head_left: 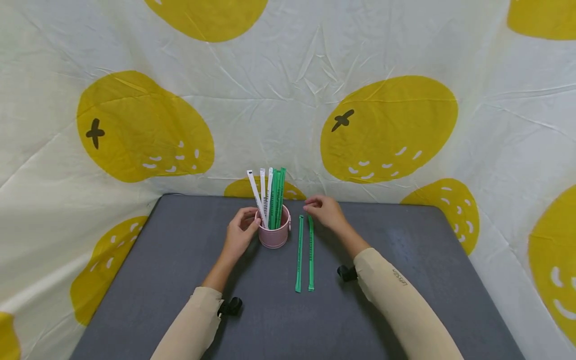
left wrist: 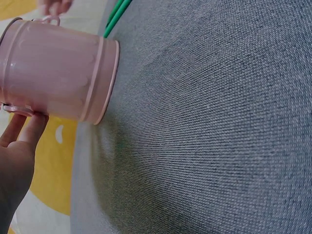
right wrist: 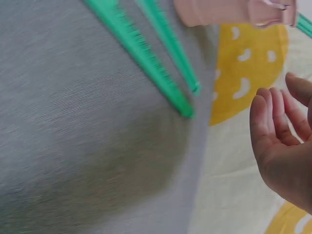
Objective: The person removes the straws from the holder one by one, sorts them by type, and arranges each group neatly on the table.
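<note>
My left hand [head_left: 239, 232] holds the left side of a small pink bucket [head_left: 273, 240], fingertips at its side ear in the left wrist view. Several slim paper-wrapped sticks stand in the bucket: white sticks [head_left: 255, 191] on the left, green sticks [head_left: 278, 192] on the right. To the bucket's right, a green stick [head_left: 299, 255] lies on the table, with a second green stick [head_left: 311, 257] beside it, nearly parallel. Over their far ends hovers my right hand [head_left: 327, 212], its fingers loosely bent. Nothing shows between those fingers in the right wrist view [right wrist: 287, 131].
A dark grey table [head_left: 270, 325] carries everything. Behind it hangs a white cloth [head_left: 279, 120] printed with yellow fruit shapes, close against the table's far edge. Black wrist mounts [head_left: 231, 306] stick out from both beige sleeves [head_left: 400, 300].
</note>
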Tool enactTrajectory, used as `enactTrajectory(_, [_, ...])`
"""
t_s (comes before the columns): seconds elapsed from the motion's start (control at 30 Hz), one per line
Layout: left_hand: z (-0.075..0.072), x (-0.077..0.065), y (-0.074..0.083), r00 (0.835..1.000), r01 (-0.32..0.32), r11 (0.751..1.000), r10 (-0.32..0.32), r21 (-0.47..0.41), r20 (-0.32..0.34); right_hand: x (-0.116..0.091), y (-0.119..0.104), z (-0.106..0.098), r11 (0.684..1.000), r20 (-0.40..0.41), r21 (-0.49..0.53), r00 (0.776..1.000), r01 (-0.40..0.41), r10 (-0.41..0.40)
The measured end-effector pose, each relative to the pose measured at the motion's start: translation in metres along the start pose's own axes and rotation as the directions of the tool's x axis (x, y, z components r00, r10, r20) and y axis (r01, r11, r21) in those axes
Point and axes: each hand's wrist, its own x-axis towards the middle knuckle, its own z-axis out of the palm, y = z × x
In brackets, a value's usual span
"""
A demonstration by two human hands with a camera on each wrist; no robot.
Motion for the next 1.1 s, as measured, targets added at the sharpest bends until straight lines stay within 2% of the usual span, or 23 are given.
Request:
enactTrajectory(0.33, [-0.002,0.000,-0.001,1.000,0.008,1.000,-0.007,-0.019,0.012,0.014,-0.041,0.004,0.987,0.002,0.137,0.996,0.089,-0.090])
enactTrajectory(0.57, [-0.001,0.000,-0.003,1.000,-0.020,1.000,0.020,-0.013,-0.004,0.021,-0.060,0.015,0.968,0.000,0.232,0.995,0.095,-0.098])
enactTrajectory(0.73, [0.000,0.001,-0.003,0.999,-0.048,0.999,0.048,-0.022,-0.015,0.026,-0.069,0.021,0.965,-0.010,0.248,0.996,0.085,-0.086])
enactTrajectory(0.9, [0.000,0.002,-0.002,0.999,-0.048,0.999,0.048,-0.019,-0.013,0.029,-0.076,0.025,0.960,-0.026,0.266,0.996,0.085,-0.081])
enactTrajectory(1.1, [0.000,0.002,-0.002,0.999,-0.042,0.999,0.042,-0.024,-0.012,0.031,-0.081,0.027,0.968,-0.058,0.232,0.995,0.092,-0.081])
